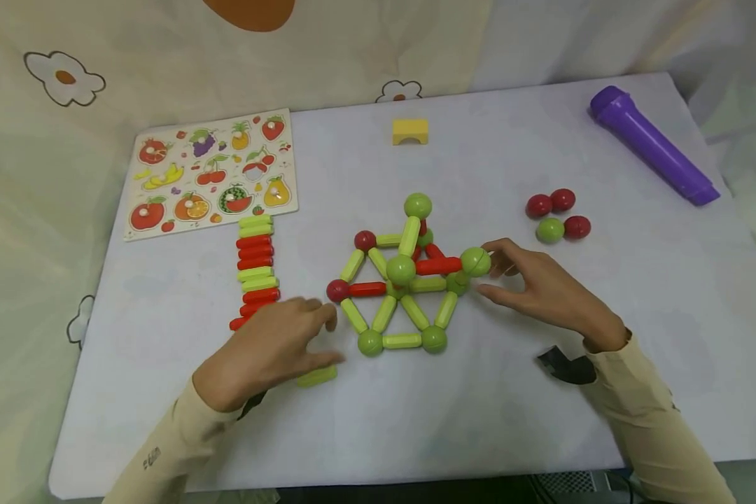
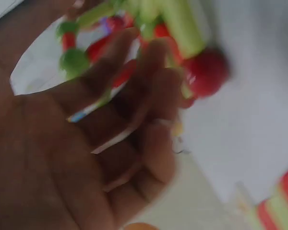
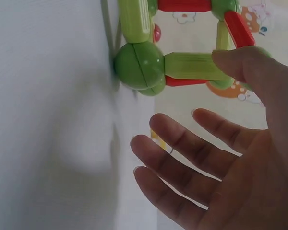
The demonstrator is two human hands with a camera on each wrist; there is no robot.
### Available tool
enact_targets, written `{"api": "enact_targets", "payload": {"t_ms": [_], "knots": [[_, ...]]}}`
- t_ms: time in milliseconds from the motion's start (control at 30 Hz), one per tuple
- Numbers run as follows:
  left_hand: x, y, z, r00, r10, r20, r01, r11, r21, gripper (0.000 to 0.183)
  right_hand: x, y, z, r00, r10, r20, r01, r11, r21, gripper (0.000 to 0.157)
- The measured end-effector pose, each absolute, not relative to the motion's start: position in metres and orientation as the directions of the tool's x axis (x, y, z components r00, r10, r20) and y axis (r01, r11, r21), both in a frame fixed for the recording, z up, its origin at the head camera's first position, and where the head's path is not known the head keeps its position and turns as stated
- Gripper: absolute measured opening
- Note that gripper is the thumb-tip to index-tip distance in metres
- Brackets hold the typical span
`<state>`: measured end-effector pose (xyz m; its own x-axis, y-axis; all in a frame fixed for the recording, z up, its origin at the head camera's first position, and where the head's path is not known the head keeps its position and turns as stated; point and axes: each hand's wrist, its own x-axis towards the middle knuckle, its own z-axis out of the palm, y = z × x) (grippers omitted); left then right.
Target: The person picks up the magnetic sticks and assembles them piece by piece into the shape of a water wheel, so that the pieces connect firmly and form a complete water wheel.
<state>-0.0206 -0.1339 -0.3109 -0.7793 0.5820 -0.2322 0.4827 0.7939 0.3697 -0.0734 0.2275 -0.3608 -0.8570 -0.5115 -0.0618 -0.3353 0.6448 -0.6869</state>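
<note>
A frame of lime-green and red plastic rods and balls (image 1: 401, 269) is seen at the picture's centre on the white worktop (image 1: 479, 420), flanked by the left hand (image 1: 271, 341) and the right hand (image 1: 542, 290). Nothing is grasped by either hand's loose fingers; below the left thumb, a lime-green plastic rod (image 1: 317, 377) is seen.

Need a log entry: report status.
Left hand empty, near green stick. Right hand empty, beside ball-and-stick structure. Structure standing. Nothing visibly in the way.
</note>
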Motion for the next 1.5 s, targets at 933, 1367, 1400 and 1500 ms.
{"api": "enact_targets", "payload": {"t_ms": [933,1367,1400,1500], "knots": [[-0.024,-0.056,-0.348,-0.707,0.606,-0.366,-0.479,-0.030,0.877,0.029,-0.080,0.248,-0.366,-0.885,-0.460,0.064,-0.372,0.620,-0.691,0.027],[-0.025,-0.057,-0.353,-0.733,0.547,-0.404,-0.529,-0.086,0.844,0.033,-0.082,0.246,-0.367,-0.884,-0.465,0.056,-0.370,0.619,-0.693,0.026],[-0.025,-0.058,-0.353,-0.730,0.553,-0.401,-0.523,-0.075,0.849,0.033,-0.082,0.246,-0.367,-0.884,-0.465,0.055,-0.369,0.619,-0.693,0.026],[-0.026,-0.068,-0.353,-0.708,0.597,-0.376,-0.464,0.008,0.886,0.033,-0.081,0.246,-0.369,-0.883,-0.467,0.052,-0.368,0.618,-0.695,0.026]]}}
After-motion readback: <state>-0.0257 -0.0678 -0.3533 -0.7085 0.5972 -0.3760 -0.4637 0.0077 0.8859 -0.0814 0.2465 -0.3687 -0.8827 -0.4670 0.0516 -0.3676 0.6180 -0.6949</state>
